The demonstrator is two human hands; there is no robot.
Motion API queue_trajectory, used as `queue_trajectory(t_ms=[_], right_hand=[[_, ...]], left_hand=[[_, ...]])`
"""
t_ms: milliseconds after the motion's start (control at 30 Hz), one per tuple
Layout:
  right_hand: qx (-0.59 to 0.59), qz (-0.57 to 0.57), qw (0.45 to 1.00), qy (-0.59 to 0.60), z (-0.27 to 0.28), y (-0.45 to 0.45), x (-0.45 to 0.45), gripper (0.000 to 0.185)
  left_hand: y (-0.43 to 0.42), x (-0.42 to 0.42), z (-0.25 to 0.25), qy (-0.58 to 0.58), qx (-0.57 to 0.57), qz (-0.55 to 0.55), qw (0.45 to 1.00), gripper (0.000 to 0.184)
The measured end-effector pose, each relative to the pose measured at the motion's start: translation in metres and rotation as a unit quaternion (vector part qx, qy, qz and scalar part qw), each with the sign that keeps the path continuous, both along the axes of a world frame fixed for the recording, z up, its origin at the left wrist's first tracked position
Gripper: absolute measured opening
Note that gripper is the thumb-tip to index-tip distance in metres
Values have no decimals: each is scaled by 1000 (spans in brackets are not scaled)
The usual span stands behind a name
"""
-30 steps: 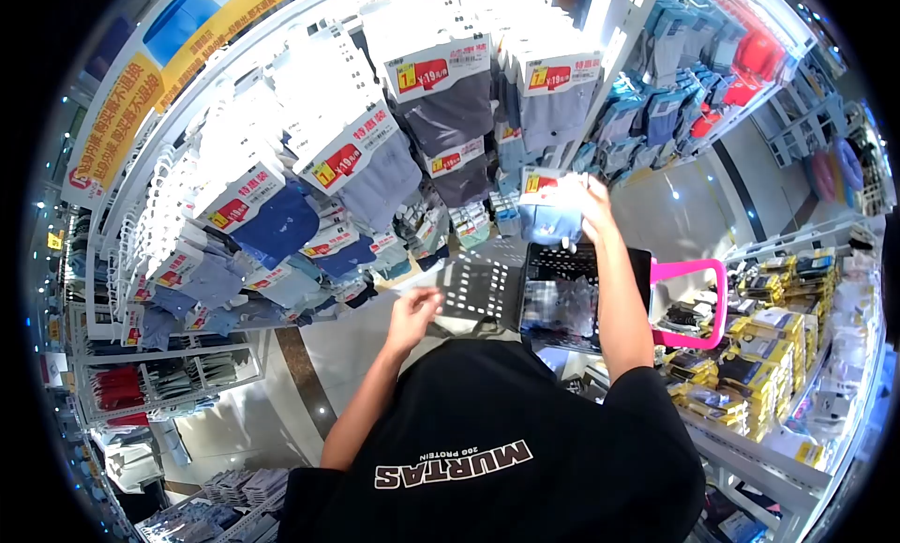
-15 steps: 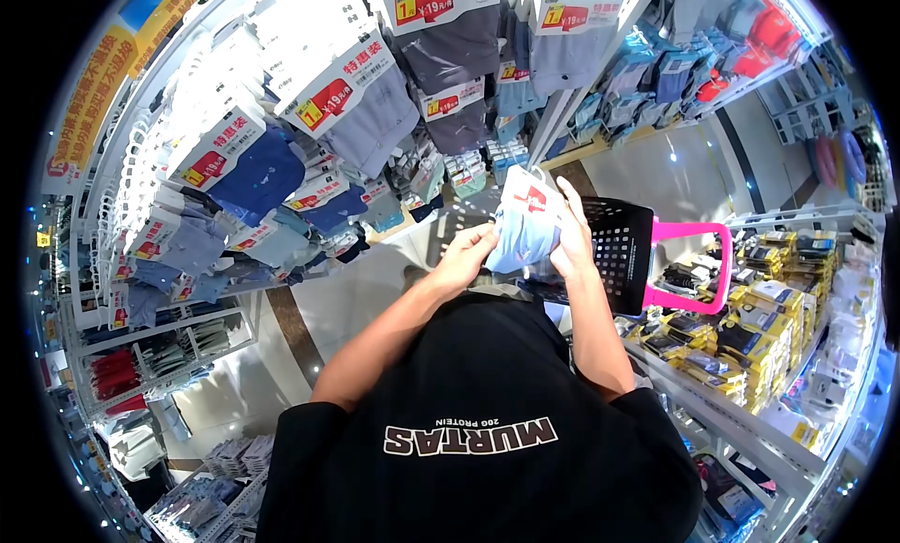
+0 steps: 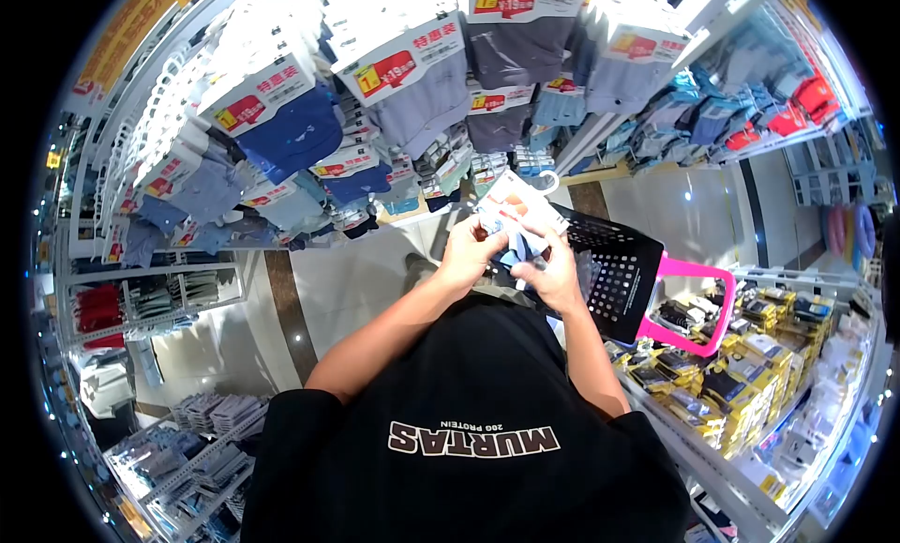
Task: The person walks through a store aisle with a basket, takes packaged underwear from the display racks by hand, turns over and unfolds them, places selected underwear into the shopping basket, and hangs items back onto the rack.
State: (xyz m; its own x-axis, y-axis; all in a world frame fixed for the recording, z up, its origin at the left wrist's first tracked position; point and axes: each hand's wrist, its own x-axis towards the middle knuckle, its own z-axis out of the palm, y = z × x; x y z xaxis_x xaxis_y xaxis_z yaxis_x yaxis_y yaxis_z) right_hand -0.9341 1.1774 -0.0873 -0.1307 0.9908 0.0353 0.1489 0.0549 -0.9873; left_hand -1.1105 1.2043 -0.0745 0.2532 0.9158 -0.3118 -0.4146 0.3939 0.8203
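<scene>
A light-blue folded garment (image 3: 518,241) on a white card with a small white hanger hook is held in front of my chest. My left hand (image 3: 466,252) grips its left side, fingers bent at the cloth. On the right side, my right hand (image 3: 553,273) is closed round the lower edge, thumb and fingers on the fabric. The card tilts up and to the left, and the cloth looks bunched between both hands. Just right of my hands stands a black perforated basket (image 3: 609,279) with a pink handle (image 3: 728,304).
Racks of packaged garments on hangers (image 3: 417,102) with red and yellow price labels fill the front and left. At the right is a shelf of yellow-edged packets (image 3: 750,374). Wire bins (image 3: 202,463) stand at the lower left. A tiled floor (image 3: 337,271) shows between them.
My left hand has come from beside the basket to the garment, and both hands now hold it. The garment has moved left and down from above the basket and its cloth is more bunched.
</scene>
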Motion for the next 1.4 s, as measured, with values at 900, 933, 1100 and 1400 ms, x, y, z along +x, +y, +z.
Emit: queue_trajectory(t_ms=[900, 933, 1100, 1400], right_hand=[[-93, -134, 979, 122, -19, 9, 13, 19], [-64, -146, 977, 139, -19, 10, 13, 18], [114, -294, 943, -108, -17, 22, 18, 26], [-161, -157, 964, 143, -58, 53, 32, 26]], left_hand=[[29, -9, -24, 161, 154, -153, 963, 24], [30, -5, -28, 154, 155, -148, 965, 23], [25, 12, -21, 270, 226, -100, 930, 22], [23, 11, -10, 458, 297, -96, 832, 34]])
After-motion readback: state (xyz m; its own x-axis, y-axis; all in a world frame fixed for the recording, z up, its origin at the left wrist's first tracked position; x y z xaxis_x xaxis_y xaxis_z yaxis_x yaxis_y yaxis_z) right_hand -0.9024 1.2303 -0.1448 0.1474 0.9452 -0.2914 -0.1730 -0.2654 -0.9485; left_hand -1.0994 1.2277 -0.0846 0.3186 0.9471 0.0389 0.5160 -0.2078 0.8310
